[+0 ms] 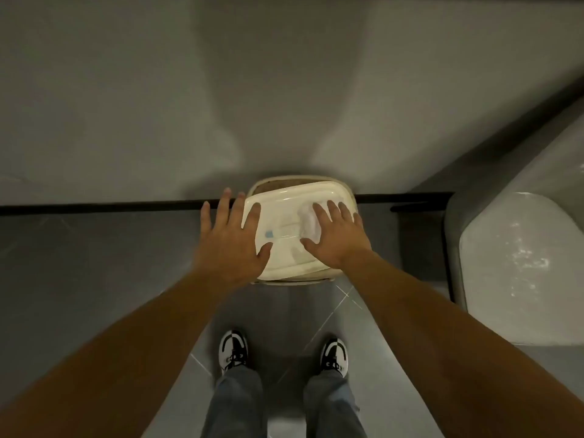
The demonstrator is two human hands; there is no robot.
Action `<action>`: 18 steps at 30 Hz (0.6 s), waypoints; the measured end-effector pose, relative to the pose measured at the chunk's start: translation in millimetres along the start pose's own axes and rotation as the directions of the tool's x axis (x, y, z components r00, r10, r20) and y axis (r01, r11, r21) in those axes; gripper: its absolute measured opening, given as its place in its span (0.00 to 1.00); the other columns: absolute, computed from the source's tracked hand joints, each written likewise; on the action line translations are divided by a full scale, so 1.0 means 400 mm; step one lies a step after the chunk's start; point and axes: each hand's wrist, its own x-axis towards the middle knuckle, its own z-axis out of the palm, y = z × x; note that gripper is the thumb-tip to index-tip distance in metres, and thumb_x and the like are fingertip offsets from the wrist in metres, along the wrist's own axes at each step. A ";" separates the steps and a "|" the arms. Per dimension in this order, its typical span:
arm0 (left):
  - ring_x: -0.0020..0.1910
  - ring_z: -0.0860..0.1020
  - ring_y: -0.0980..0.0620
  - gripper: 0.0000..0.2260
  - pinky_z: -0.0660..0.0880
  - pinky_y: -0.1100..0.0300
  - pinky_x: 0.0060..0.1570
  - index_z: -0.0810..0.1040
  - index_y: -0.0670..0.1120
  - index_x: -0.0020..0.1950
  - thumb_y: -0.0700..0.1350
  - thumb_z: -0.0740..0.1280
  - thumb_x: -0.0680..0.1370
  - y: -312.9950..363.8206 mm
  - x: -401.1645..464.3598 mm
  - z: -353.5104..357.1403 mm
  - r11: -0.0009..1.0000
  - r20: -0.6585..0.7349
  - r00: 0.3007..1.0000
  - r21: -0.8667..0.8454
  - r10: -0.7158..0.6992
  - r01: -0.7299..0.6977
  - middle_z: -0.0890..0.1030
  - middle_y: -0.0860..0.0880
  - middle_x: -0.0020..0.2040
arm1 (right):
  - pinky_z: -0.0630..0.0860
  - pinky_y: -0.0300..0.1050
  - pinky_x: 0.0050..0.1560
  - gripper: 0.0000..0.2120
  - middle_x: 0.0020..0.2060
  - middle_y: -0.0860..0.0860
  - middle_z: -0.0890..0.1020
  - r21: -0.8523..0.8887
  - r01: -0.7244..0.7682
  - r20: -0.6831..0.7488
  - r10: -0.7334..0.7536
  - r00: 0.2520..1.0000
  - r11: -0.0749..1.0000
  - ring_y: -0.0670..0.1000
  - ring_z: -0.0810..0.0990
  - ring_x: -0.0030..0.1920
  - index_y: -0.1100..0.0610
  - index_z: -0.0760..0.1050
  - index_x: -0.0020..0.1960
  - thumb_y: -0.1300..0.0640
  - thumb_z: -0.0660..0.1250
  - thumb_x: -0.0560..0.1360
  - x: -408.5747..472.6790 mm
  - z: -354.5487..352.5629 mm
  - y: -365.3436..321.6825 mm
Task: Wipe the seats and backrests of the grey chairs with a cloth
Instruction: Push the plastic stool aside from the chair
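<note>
A cream plastic box with a lid (284, 257) stands on the floor against the wall, straight below me. My left hand (232, 245) lies spread over its left edge, thumb and forefinger on the lid and the other fingers hanging past the side. My right hand (336, 235) rests flat on the right half of the lid. A crumpled white cloth or wipe (308, 221) lies partly under its forefinger and thumb. A grey padded chair (521, 263) with a pale seat stands at the right; neither hand touches it.
A pale wall (221, 90) rises just behind the box, with a dark skirting strip (94, 207) along its foot. Grey floor tiles (79, 263) spread to the left. My two feet in black and white trainers (234, 350) stand close in front of the box.
</note>
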 end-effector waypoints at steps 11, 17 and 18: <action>0.76 0.42 0.38 0.38 0.46 0.33 0.70 0.52 0.48 0.78 0.70 0.44 0.76 0.057 0.176 0.292 0.997 -0.184 0.982 -0.049 0.047 -0.057 0.48 0.41 0.79 | 0.37 0.69 0.74 0.41 0.80 0.50 0.36 -0.035 -0.008 -0.210 0.001 0.978 0.999 0.61 0.34 0.79 0.42 0.32 0.79 0.23 0.39 0.74 0.212 0.237 0.014; 0.76 0.42 0.39 0.38 0.46 0.35 0.71 0.48 0.46 0.79 0.70 0.43 0.77 0.111 0.227 0.442 0.994 -0.159 0.987 -0.096 0.035 -0.051 0.45 0.41 0.79 | 0.35 0.65 0.76 0.36 0.81 0.50 0.43 -0.031 -0.013 -0.325 0.002 0.946 0.999 0.60 0.40 0.80 0.43 0.40 0.81 0.28 0.37 0.78 0.243 0.283 0.043; 0.76 0.42 0.39 0.38 0.46 0.35 0.71 0.48 0.46 0.79 0.70 0.43 0.77 0.115 0.231 0.460 0.994 -0.141 0.990 -0.103 0.020 -0.035 0.44 0.42 0.79 | 0.38 0.65 0.77 0.33 0.81 0.51 0.50 -0.018 -0.016 -0.343 0.009 0.939 1.000 0.61 0.47 0.80 0.44 0.47 0.81 0.31 0.38 0.80 0.245 0.285 0.041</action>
